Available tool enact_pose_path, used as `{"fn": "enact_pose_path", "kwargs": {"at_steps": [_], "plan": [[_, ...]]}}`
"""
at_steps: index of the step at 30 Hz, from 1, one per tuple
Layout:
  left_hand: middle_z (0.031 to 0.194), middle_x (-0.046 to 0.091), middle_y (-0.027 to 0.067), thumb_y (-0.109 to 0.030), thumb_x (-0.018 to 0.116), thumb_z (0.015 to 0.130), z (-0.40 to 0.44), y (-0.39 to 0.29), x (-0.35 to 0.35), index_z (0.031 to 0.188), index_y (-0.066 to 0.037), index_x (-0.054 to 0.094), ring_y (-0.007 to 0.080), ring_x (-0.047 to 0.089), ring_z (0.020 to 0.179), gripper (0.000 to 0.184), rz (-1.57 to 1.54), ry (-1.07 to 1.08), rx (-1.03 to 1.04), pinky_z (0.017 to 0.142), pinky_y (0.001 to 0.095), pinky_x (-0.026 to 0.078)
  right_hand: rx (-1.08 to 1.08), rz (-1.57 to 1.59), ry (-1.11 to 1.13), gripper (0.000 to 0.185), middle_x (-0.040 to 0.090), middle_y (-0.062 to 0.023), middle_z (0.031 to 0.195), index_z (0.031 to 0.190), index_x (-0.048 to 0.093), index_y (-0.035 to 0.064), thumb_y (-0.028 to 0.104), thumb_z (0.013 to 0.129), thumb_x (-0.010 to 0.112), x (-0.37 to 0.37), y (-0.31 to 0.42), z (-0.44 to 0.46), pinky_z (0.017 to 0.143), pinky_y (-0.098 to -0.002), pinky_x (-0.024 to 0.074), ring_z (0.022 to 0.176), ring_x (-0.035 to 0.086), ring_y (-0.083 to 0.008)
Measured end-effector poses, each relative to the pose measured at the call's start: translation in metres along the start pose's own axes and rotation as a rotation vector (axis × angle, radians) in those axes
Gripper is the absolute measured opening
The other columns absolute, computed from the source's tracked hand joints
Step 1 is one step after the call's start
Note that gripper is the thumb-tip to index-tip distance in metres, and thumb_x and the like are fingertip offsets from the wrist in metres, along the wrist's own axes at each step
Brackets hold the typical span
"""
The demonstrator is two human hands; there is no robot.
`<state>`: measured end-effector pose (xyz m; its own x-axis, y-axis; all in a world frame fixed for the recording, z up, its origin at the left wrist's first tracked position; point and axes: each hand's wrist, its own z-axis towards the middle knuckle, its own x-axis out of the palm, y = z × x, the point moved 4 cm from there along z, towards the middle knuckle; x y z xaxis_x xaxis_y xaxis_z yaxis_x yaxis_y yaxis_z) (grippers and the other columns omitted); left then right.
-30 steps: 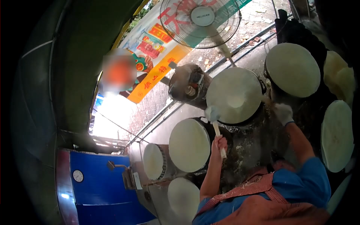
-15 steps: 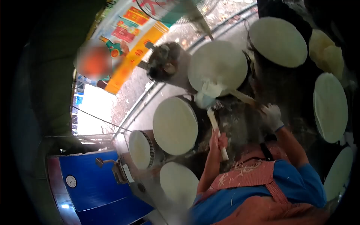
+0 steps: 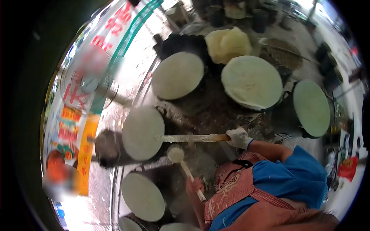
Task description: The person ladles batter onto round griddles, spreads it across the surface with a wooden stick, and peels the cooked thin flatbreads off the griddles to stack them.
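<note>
Seen from above, a person in a blue shirt and a red checked apron [image 3: 227, 197] leans in from the near right over a ring of round griddles. The right hand [image 3: 239, 138], in a white glove, is closed around the wooden end of a long, batter-smeared paddle [image 3: 192, 138]. The paddle points left, its tip over the right edge of the left griddle [image 3: 143, 133], which carries a pale, flat layer. The bare left hand [image 3: 195, 184] is wrapped around the handle of a ladle [image 3: 187, 171], whose pale bowl hangs just beside that griddle, on its near right side. The view is dim and hazy, so it is hard to tell whether the bowl is full or merely coated, or whether the paddle touches the layer.

Spreading looks done on the other main griddles: the near-left one [image 3: 143, 196], the far-left one [image 3: 178, 76], the far-right one [image 3: 252, 82] and the right one [image 3: 311, 108] all bear pale discs. Lifting appears undone there, as each disc lies in place. Between the two far griddles, a yellowish, crumpled pile of sheets [image 3: 228, 45] sits farther back. A fan [image 3: 89, 84] stands at the left, before a printed banner [image 3: 85, 154].
</note>
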<state>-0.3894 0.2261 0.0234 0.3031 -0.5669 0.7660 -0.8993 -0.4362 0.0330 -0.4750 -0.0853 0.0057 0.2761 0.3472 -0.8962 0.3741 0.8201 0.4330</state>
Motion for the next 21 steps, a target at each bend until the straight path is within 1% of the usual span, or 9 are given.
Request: {"fn": "enact_pose_path", "kwargs": {"at_steps": [2,3,4,5,9,11,15,18,21], "plan": [[0.057,0.032,-0.0045,-0.028,0.056,0.093,0.008,0.022,-0.008,0.084,-0.006,0.045,0.0046,0.028,0.041,0.026,-0.066,0.012,-0.034,0.036,0.0164,0.026,0.034,-0.133,-0.082,0.026,0.062,-0.0114,0.070,0.081,0.059,0.0113,0.031,0.067,0.067,-0.029,-0.039,-0.005,0.061,-0.0420,0.0481,0.066,0.062,-0.0302],[0.059,0.033,-0.0034,-0.026,0.054,0.094,0.019,0.024,-0.025,0.085,-0.007,0.045,0.0047,0.030,0.043,0.023,-0.170,0.041,-0.078,0.037,0.0165,0.027,0.078,-0.211,-0.139,0.025,0.060,-0.0117,0.073,0.080,0.058,0.0104,0.029,0.066,0.067,-0.050,-0.054,-0.006,0.060,-0.0427,0.0478,0.064,0.060,-0.0307],[0.062,0.033,-0.0025,-0.022,0.051,0.096,0.040,0.021,-0.065,0.087,-0.008,0.046,0.0043,0.032,0.046,0.017,0.009,0.039,-0.093,0.038,0.0179,0.029,0.090,-0.248,-0.158,0.029,0.059,-0.0134,0.081,0.085,0.057,0.0091,0.029,0.066,0.067,-0.072,-0.071,-0.005,0.061,-0.0431,0.0478,0.066,0.060,-0.0306],[0.061,0.034,-0.0003,-0.024,0.049,0.097,0.048,0.024,-0.066,0.081,-0.007,0.043,0.0067,0.031,0.046,0.024,0.053,0.188,-0.230,0.043,0.0208,0.033,0.130,-0.316,-0.118,0.031,0.059,-0.0149,0.088,0.089,0.057,0.0083,0.027,0.067,0.067,-0.076,-0.092,-0.002,0.062,-0.0433,0.0485,0.071,0.061,-0.0309],[0.059,0.034,0.0017,-0.029,0.044,0.099,0.040,0.062,-0.015,0.070,-0.012,0.031,0.0118,0.029,0.046,0.036,-0.193,0.149,-0.386,0.052,0.0252,0.035,0.157,-0.358,-0.226,0.028,0.059,-0.0147,0.088,0.091,0.056,0.0063,0.023,0.070,0.064,-0.071,-0.156,-0.002,0.064,-0.0425,0.0494,0.075,0.062,-0.0312],[0.057,0.033,0.0010,-0.029,0.044,0.099,0.034,0.071,0.021,0.070,-0.012,0.032,0.0116,0.030,0.046,0.036,-0.364,0.113,-0.539,0.050,0.0256,0.035,0.159,-0.417,-0.249,0.025,0.060,-0.0146,0.089,0.089,0.057,0.0056,0.022,0.071,0.063,-0.071,-0.181,0.000,0.065,-0.0421,0.0497,0.075,0.063,-0.0311],[0.055,0.032,0.0003,-0.027,0.043,0.099,0.038,0.055,0.053,0.070,-0.012,0.031,0.0111,0.030,0.044,0.035,-0.313,-0.034,-0.377,0.044,0.0264,0.035,0.196,-0.435,-0.178,0.017,0.063,-0.0135,0.079,0.079,0.060,0.0070,0.021,0.071,0.059,-0.074,-0.195,-0.001,0.062,-0.0418,0.0501,0.068,0.064,-0.0302],[0.055,0.032,0.0003,-0.027,0.046,0.098,0.055,0.027,0.042,0.072,-0.010,0.033,0.0107,0.030,0.043,0.033,-0.263,-0.006,-0.506,0.043,0.0248,0.033,0.298,-0.397,-0.115,0.016,0.064,-0.0145,0.076,0.078,0.061,0.0097,0.022,0.068,0.059,-0.122,-0.195,0.012,0.062,-0.0429,0.0499,0.067,0.063,-0.0306],[0.055,0.034,0.0001,-0.028,0.049,0.096,0.074,-0.005,0.031,0.070,-0.010,0.035,0.0097,0.032,0.042,0.034,-0.158,-0.156,-0.435,0.041,0.0242,0.033,0.150,-0.323,-0.566,0.017,0.063,-0.0130,0.073,0.080,0.062,0.0077,0.022,0.072,0.057,-0.183,-0.217,0.027,0.066,-0.0435,0.0497,0.071,0.062,-0.0335]]}}
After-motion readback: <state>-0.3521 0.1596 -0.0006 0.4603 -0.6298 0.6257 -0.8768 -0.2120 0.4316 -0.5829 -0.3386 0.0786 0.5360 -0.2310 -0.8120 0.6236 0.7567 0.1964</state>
